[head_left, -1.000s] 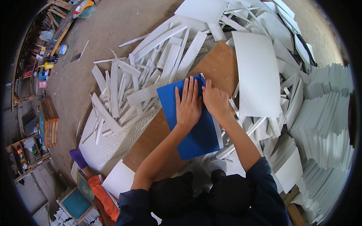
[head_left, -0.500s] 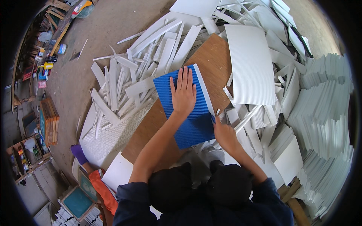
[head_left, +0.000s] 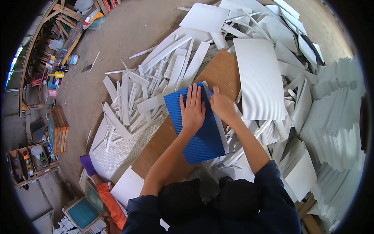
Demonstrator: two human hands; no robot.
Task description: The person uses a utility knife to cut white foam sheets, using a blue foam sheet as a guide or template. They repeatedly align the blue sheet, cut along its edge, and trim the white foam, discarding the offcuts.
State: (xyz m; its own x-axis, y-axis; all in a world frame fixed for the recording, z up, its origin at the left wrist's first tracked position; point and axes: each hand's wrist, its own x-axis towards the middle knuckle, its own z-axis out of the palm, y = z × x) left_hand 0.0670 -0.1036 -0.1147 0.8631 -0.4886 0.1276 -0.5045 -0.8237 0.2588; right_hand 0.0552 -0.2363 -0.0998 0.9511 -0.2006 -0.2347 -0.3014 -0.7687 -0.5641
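A blue ribbed plastic sheet [head_left: 200,142] lies tilted across a brown wooden board [head_left: 224,70]. My left hand [head_left: 193,115] rests flat on the sheet's upper half, fingers stretched toward its far edge. At the far right corner, my right hand [head_left: 223,104] is closed on a small blue cutter [head_left: 210,91], mostly hidden by the fingers. Along the blue sheet's right side shows a narrow white strip [head_left: 221,130]; whether it lies under the blue sheet or is joined to it, I cannot tell.
Many white offcut strips [head_left: 171,66] lie heaped beyond the board. A large white ribbed sheet [head_left: 260,78] sits to the right, with tall stacks of white sheets [head_left: 335,121] farther right. Another person's orange-clad leg [head_left: 111,199] is at lower left, near wooden frames [head_left: 58,130].
My right hand has moved from the near right part of the blue sheet up to its far right corner. My left hand stays flat on the sheet. The whole view has shifted slightly.
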